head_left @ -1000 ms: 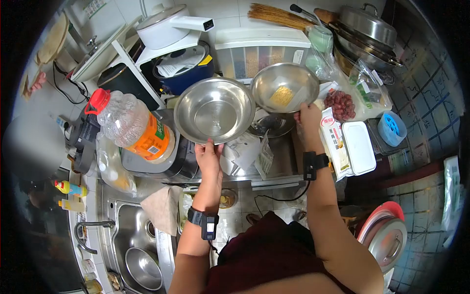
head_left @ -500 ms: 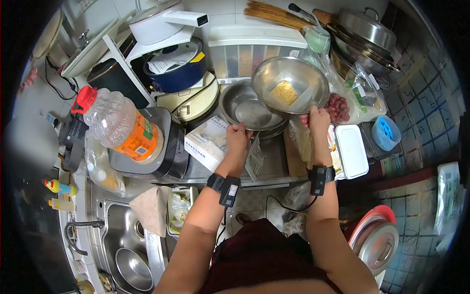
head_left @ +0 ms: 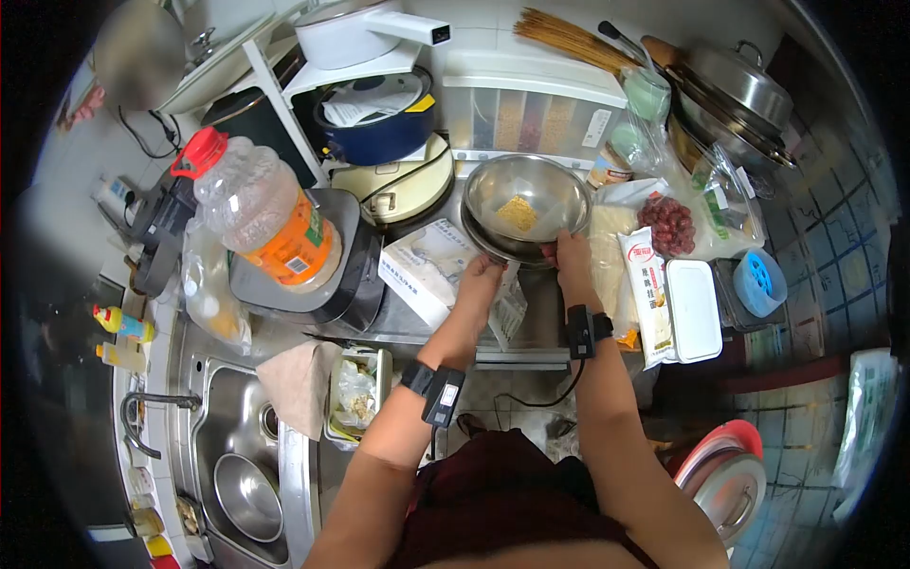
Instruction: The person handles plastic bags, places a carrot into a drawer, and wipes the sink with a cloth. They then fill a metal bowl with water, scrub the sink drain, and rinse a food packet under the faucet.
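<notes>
Two wristbands (head_left: 443,396), at least three bowls (head_left: 563,192)

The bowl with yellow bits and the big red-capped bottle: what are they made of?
The bowl looks like smooth, shiny metal, probably stainless steel, judging by its bright reflections. The bottle seems to be glossy clear plastic: see-through, with moulded ridges.

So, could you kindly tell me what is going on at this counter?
A person has both hands on a pair of stacked bowls. The right hand holds the near rim of the upper bowl, which has something yellow in it. The left hand is at the rim of the lower bowl, with a box beside it. Whether the upper bowl is fully set down, I cannot tell.
</notes>
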`<state>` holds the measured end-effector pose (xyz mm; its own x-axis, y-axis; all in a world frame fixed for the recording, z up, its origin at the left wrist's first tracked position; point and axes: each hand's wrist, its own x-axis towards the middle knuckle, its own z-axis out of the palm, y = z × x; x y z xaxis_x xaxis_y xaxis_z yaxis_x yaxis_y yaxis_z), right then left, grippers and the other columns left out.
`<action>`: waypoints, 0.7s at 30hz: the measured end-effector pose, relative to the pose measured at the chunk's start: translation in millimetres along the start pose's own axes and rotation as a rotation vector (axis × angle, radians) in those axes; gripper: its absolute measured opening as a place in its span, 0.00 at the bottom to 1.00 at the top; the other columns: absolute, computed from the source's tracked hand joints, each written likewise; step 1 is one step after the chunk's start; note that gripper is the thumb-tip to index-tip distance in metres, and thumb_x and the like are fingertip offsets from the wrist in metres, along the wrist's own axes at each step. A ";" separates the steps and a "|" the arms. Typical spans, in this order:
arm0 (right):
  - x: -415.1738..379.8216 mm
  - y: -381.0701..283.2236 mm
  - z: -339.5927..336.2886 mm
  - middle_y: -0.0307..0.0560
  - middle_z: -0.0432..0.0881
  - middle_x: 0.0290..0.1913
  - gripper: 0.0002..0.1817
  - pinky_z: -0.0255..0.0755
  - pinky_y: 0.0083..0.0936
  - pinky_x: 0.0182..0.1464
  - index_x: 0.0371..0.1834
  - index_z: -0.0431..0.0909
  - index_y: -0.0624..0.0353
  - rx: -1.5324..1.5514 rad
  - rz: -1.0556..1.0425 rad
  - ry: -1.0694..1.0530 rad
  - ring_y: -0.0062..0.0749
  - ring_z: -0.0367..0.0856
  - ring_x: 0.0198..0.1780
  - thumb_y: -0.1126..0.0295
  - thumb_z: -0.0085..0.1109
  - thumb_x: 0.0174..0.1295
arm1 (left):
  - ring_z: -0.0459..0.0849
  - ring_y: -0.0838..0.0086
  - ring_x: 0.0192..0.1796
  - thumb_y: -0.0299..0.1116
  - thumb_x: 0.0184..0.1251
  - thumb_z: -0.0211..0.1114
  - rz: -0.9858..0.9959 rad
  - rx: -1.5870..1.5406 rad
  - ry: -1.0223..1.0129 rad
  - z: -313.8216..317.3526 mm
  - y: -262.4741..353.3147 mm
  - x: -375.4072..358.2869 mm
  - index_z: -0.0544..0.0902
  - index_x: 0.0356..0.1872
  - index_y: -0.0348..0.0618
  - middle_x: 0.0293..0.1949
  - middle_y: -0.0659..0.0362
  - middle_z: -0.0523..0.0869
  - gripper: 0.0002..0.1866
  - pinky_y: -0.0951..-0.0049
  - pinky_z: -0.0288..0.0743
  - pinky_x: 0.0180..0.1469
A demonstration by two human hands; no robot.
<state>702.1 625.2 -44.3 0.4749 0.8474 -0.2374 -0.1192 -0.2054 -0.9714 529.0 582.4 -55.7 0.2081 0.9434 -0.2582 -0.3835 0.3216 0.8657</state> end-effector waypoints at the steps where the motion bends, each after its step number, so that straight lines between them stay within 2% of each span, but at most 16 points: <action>1: 2.1 6.0 3.0 0.50 0.77 0.20 0.14 0.68 0.22 0.16 0.28 0.71 0.69 -0.011 -0.014 -0.004 0.30 0.77 0.17 0.65 0.46 0.59 | 0.75 0.80 0.34 0.24 0.61 0.53 -0.010 -0.042 0.012 -4.0 -1.2 -6.7 0.75 0.41 0.37 0.35 0.62 0.78 0.08 0.82 0.71 0.37; 3: 6.6 19.2 3.4 0.50 0.77 0.20 0.16 0.67 0.22 0.16 0.28 0.70 0.70 -0.034 -0.041 -0.014 0.30 0.77 0.17 0.63 0.46 0.60 | 0.76 0.80 0.36 0.25 0.62 0.53 -0.031 -0.130 0.039 -12.2 -5.7 -19.1 0.75 0.42 0.38 0.36 0.63 0.78 0.08 0.84 0.71 0.38; 4: 7.8 24.1 3.9 0.50 0.78 0.21 0.17 0.67 0.22 0.16 0.29 0.70 0.70 -0.018 -0.023 -0.019 0.30 0.77 0.17 0.62 0.47 0.61 | 0.76 0.80 0.38 0.25 0.64 0.53 -0.061 -0.105 0.133 -5.4 10.3 -37.7 0.74 0.44 0.38 0.38 0.63 0.78 0.09 0.85 0.72 0.41; 9: 8.0 36.3 -3.4 0.52 0.78 0.20 0.25 0.67 0.23 0.14 0.29 0.71 0.67 -0.070 0.089 -0.098 0.32 0.76 0.16 0.51 0.44 0.63 | 0.77 0.76 0.44 0.24 0.64 0.51 -0.064 -0.173 0.134 -29.1 13.1 -68.1 0.73 0.48 0.37 0.43 0.59 0.77 0.12 0.79 0.73 0.50; 10: 2.5 31.1 -6.2 0.50 0.79 0.21 0.24 0.67 0.21 0.15 0.29 0.71 0.64 -0.096 0.143 -0.120 0.30 0.76 0.16 0.50 0.44 0.63 | 0.76 0.75 0.46 0.24 0.63 0.50 -0.069 -0.176 0.116 -31.4 16.9 -76.2 0.72 0.48 0.37 0.44 0.59 0.77 0.12 0.78 0.73 0.51; 12: -10.4 20.3 -12.5 0.47 0.79 0.21 0.24 0.67 0.18 0.16 0.28 0.72 0.58 -0.149 0.247 -0.163 0.27 0.77 0.18 0.47 0.44 0.62 | 0.77 0.74 0.45 0.24 0.64 0.50 -0.063 -0.184 0.125 -35.0 23.1 -90.9 0.72 0.48 0.37 0.44 0.58 0.77 0.12 0.77 0.73 0.51; 15: -29.6 26.9 -13.2 0.43 0.78 0.19 0.25 0.62 0.18 0.15 0.24 0.72 0.56 -0.138 0.210 -0.197 0.24 0.73 0.15 0.45 0.42 0.62 | 0.77 0.74 0.44 0.24 0.64 0.50 -0.059 -0.226 0.143 -45.5 26.5 -110.2 0.73 0.47 0.38 0.43 0.58 0.77 0.11 0.76 0.74 0.50; 18: -77.5 32.8 2.3 0.46 0.75 0.16 0.25 0.60 0.22 0.14 0.25 0.71 0.61 0.026 0.060 -0.329 0.27 0.69 0.13 0.47 0.44 0.61 | 0.79 0.73 0.43 0.24 0.64 0.50 -0.050 -0.254 0.185 -61.1 28.1 -134.8 0.72 0.46 0.37 0.43 0.57 0.78 0.10 0.75 0.75 0.50; 19: -99.3 36.0 17.2 0.43 0.73 0.15 0.22 0.58 0.21 0.15 0.23 0.71 0.59 0.034 0.064 -0.310 0.25 0.68 0.13 0.51 0.44 0.62 | 0.79 0.72 0.43 0.24 0.65 0.50 -0.047 -0.258 0.204 -67.7 27.6 -144.6 0.72 0.46 0.36 0.43 0.57 0.78 0.10 0.75 0.76 0.50; 20: -142.5 13.6 30.5 0.41 0.72 0.14 0.20 0.59 0.20 0.16 0.23 0.72 0.58 -0.024 0.068 -0.381 0.23 0.68 0.14 0.54 0.43 0.63 | 0.80 0.72 0.42 0.24 0.65 0.50 -0.043 -0.278 0.222 -75.7 26.0 -153.6 0.72 0.45 0.36 0.42 0.57 0.79 0.09 0.74 0.77 0.48; 21: -164.3 18.7 42.1 0.40 0.72 0.15 0.19 0.60 0.19 0.17 0.23 0.72 0.58 -0.035 0.047 -0.512 0.22 0.68 0.15 0.55 0.44 0.63 | 0.80 0.72 0.42 0.24 0.65 0.50 -0.037 -0.289 0.237 -84.3 23.8 -163.4 0.72 0.44 0.37 0.41 0.57 0.79 0.09 0.74 0.77 0.48</action>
<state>585.1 502.8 -23.3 -0.0192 0.9661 -0.2575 -0.0969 -0.2581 -0.9613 410.0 442.8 -29.0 0.0249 0.9125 -0.4083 -0.6248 0.3331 0.7062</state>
